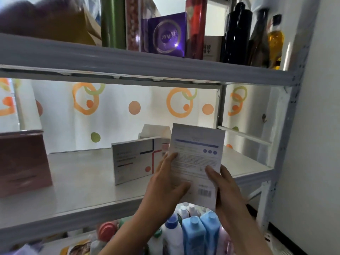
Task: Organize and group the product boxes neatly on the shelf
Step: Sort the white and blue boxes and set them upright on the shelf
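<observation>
Both hands hold a flat white product box (197, 153) with a blue stripe, small print and a barcode, upright over the front edge of the middle shelf (82, 181). My left hand (167, 181) grips its left edge with the thumb on the printed face. My right hand (223, 188) grips its lower right edge. Just behind and to the left, a white box with red and dark lines (134, 161) stands upright on the shelf. More white boxes (154, 131) stand behind it, partly hidden.
A dark red box (22, 162) stands at the shelf's left end. The upper shelf (128, 61) carries a purple box (166, 34), a red can, a green cylinder and dark bottles. Blue and white bottles (193, 234) crowd the shelf below. A wall lies to the right.
</observation>
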Demonstrator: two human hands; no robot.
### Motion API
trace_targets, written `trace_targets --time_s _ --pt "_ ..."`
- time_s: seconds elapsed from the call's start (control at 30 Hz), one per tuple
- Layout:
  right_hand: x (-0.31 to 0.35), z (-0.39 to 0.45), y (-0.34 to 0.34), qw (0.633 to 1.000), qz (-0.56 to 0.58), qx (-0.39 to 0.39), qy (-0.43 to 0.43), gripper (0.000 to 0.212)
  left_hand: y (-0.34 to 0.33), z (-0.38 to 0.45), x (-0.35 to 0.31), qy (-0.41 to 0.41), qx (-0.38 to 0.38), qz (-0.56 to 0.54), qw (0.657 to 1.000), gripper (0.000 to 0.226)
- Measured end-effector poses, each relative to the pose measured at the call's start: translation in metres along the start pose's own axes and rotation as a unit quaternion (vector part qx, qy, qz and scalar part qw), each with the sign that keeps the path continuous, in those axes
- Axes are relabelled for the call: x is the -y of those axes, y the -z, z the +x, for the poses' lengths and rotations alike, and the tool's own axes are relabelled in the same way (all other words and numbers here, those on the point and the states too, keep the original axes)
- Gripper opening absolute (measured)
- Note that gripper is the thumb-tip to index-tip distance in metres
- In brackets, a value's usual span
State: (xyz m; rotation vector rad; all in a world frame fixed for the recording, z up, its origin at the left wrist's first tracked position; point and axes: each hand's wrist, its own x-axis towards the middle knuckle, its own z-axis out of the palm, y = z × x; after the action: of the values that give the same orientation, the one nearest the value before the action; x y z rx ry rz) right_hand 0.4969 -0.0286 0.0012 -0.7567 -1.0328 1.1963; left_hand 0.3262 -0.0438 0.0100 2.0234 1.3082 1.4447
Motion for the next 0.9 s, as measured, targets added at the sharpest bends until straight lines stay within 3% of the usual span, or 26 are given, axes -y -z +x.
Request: trace_targets --time_s 0.13,0.2,0.27,0.3,0.43,0.5,0.57,0.67,0.8,0.9 --pt "0.005 0.02 -0.012 0.999 -0.04 -0.011 0.023 0.025 0.02 0.014 0.003 0.025 -0.014 -0.068 0.997 0.058" --pt "0.003 0.029 -0.015 0.999 -0.048 -0.017 0.02 0.023 0.041 0.023 0.011 -0.031 -0.113 0.065 0.991 0.055" --pt "-0.001 0.037 -0.017 0.999 -0.047 -0.022 0.013 0.023 0.062 0.036 0.03 -0.09 -0.206 0.209 0.952 0.056" --pt "-0.003 0.039 -0.019 0.999 -0.047 -0.023 0.013 0.023 0.07 0.043 0.039 -0.096 -0.215 0.268 0.934 0.058" --pt "-0.013 0.047 -0.032 0.999 -0.031 -0.015 -0.007 0.024 0.098 0.07 0.06 0.019 -0.051 0.435 0.899 0.076" --pt "-0.02 0.048 -0.039 0.999 -0.027 -0.015 -0.019 0.024 0.104 0.082 0.068 0.039 0.003 0.497 0.867 0.072" --pt "-0.026 0.049 -0.046 0.999 -0.022 -0.016 -0.028 0.025 0.112 0.088 0.07 0.02 0.013 0.542 0.84 0.059" --pt "-0.032 0.051 -0.057 0.999 -0.025 -0.016 -0.027 0.022 0.135 0.086 0.074 -0.025 0.006 0.554 0.832 0.045" --pt "-0.039 0.05 -0.081 0.999 -0.029 0.01 -0.018 0.017 0.175 0.075 0.085 0.007 0.003 0.597 0.802 0.031" --pt "-0.048 0.046 -0.107 0.998 -0.048 0.033 0.0 0.018 0.197 0.072 0.089 0.051 0.026 0.634 0.771 0.034"
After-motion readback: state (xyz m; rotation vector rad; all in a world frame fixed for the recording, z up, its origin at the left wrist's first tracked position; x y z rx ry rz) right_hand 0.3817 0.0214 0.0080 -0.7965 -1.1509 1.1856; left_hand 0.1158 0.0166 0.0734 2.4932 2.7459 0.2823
